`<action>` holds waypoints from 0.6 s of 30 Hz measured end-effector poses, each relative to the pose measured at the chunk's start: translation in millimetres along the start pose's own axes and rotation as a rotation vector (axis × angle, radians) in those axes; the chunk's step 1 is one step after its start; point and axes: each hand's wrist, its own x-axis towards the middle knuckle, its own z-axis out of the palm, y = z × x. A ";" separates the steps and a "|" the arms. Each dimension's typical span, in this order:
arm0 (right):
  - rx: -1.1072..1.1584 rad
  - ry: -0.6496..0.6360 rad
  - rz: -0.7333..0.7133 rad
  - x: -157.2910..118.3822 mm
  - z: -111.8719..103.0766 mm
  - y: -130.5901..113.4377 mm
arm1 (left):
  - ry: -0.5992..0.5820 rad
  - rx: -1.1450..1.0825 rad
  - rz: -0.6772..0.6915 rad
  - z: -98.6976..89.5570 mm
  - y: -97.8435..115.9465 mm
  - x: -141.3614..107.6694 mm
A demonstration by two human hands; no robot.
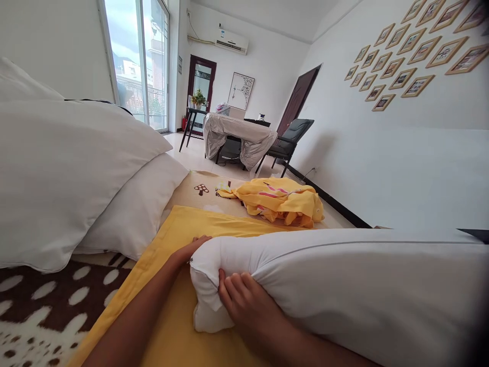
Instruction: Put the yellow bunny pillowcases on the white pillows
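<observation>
A long, plump white pillow lies on its side across a yellow cloth, its end towards the middle of the view. My right hand is closed on the near side of that end, fingers curled into the fabric, which puckers around them. My left hand reaches round to the far corner of the same end and grips it; most of its fingers are hidden behind the pillow. Beyond it, a crumpled yellow cloth with pink marks rests on a patterned beige sheet.
Several white pillows are piled at the left, beside a brown-and-white spotted cover. Past the bedding stand a table under a silvery cover, a black chair and a stool with a plant. Picture frames hang on the right wall.
</observation>
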 end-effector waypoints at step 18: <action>0.343 -0.237 0.114 20.2 9.4 98.3 | 0.043 -0.043 0.289 -38.5 96.8 -24.7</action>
